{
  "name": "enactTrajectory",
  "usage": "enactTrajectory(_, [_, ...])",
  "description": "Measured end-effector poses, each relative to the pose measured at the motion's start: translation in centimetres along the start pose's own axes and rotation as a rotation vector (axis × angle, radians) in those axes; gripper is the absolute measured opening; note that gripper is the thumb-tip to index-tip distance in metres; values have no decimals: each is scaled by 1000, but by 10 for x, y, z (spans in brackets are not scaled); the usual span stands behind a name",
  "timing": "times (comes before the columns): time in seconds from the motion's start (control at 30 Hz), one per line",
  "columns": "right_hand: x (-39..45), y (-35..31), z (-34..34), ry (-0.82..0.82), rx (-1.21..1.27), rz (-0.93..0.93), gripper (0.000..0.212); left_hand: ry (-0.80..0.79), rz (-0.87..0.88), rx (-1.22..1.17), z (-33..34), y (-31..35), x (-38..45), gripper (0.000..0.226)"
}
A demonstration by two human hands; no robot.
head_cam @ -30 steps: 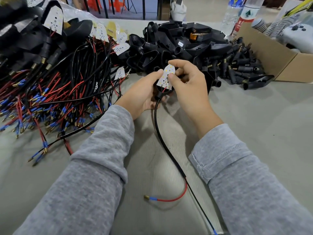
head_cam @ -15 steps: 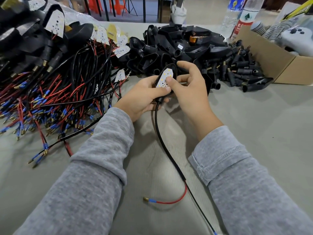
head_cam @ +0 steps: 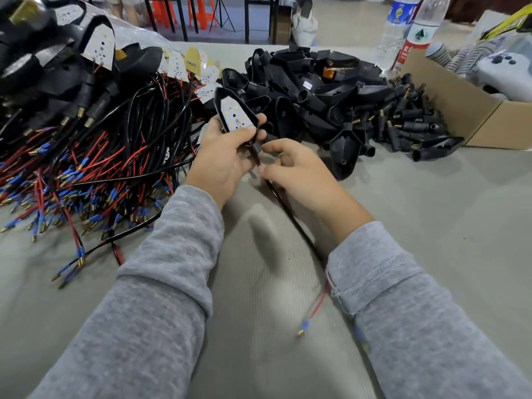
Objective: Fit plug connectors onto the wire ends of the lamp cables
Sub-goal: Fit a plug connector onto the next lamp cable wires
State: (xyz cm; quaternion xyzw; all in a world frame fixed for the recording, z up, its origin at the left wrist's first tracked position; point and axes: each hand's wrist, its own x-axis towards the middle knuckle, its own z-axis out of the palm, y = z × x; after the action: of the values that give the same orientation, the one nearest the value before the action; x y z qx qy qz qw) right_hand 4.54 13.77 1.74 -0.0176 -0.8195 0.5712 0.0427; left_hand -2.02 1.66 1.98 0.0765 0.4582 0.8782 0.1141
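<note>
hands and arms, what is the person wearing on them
Both arms are covered by long heather-grey knit sleeves with stitched cuffs; the left sleeve and the right sleeve end at the wrists. The left hand and right hand are bare: no gloves, rings or watch show.

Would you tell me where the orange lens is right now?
Head view, upper centre-right: the orange lens sits atop the black housing pile, left of the water bottles.

Grey table (head_cam: 431, 226), pale floor (head_cam: 345, 27) beyond, orange stools (head_cam: 198, 12)
</note>
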Motion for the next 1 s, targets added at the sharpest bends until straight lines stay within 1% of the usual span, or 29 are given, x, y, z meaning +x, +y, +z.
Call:
enactTrajectory(0.1, [0, 3, 1, -43, -228, -58, 37, 37, 16, -49, -4, 1, 2, 35])
enactTrajectory(0.17, [1, 5, 1, 4, -330, -79, 33, 72, 18, -55, -6, 2, 3, 38])
enactTrajectory(0.23, [2, 8, 2, 86, -411, -89, 24, 115, 12, -29, -7, 3, 3, 39])
enactTrajectory(0.33, [2, 9, -2, 223, -535, -107, 28, 128, 14, 102, -9, 3, 2, 25])
enactTrajectory(0.37, [2, 9, -5, 272, -601, -122, 29, 128, 16, 141, -8, 3, 1, 23])
enactTrajectory(0.43, [3, 9, -11, 373, -741, -151, 26, 122, 11, 158, -7, 2, 0, 24])
enactTrajectory(0.5, [4, 8, -16, 470, -811, -151, 24, 108, 1, 142, -7, 1, 0, 25])
enactTrajectory(0.6, [2, 6, -20, 546, -822, -117, 26, 106, -3, 131, -7, 2, -1, 22])
enactTrajectory(0.77, [0, 2, -20, 530, -780, -92, 27, 136, 8, 161, -9, 1, 1, 19])
enactTrajectory(0.83, [-2, 1, -18, 528, -729, -72, 25, 159, 2, 159, -10, 1, 1, 18])
enactTrajectory(1.0, [-4, 1, -16, 503, -705, -29, 20, 209, -11, 119, -9, 3, 1, 15])
